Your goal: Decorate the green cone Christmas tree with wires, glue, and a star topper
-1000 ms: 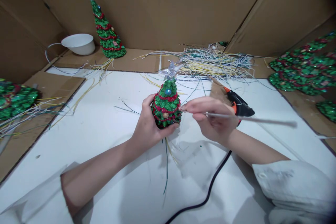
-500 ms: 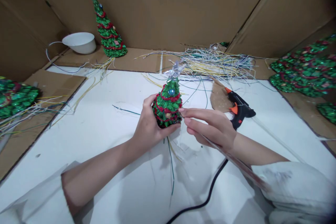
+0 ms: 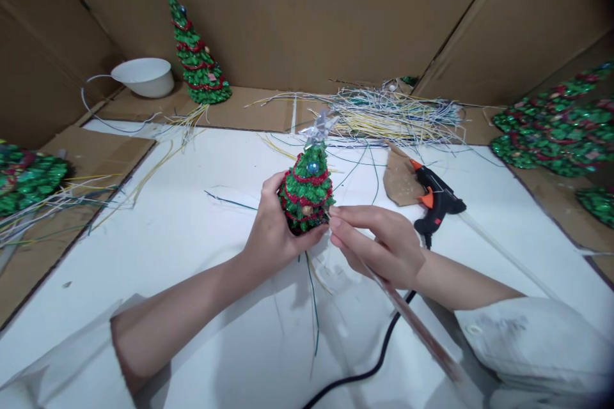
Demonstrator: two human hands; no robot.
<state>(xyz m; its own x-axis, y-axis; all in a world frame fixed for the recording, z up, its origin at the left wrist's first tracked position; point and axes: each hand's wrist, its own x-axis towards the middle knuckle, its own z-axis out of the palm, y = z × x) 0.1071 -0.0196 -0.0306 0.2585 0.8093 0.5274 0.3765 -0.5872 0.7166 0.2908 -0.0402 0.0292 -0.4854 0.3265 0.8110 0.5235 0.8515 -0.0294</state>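
Observation:
My left hand (image 3: pixel 271 230) is wrapped around the base of a small green tinsel Christmas tree (image 3: pixel 307 185) with red trim, small baubles and a clear star on top, held upright above the white table (image 3: pixel 192 255). Thin wires hang from under the tree. My right hand (image 3: pixel 384 243) pinches a long clear stick (image 3: pixel 407 319), its tip touching the tree's lower right side; the stick slants back toward my right sleeve.
A black and orange glue gun (image 3: pixel 436 201) lies right of my hands, its black cord (image 3: pixel 378 358) running toward me. A heap of thin wires (image 3: pixel 393 115) lies behind. A taller tree (image 3: pixel 194 57) and a white bowl (image 3: pixel 144 77) stand far left. Green tinsel piles (image 3: pixel 551 128) lie right, and left (image 3: pixel 29 176).
The clear stick swung from pointing right to slanting down toward my right sleeve. My right hand dropped slightly and its fingertips closed in on the tree's lower right side.

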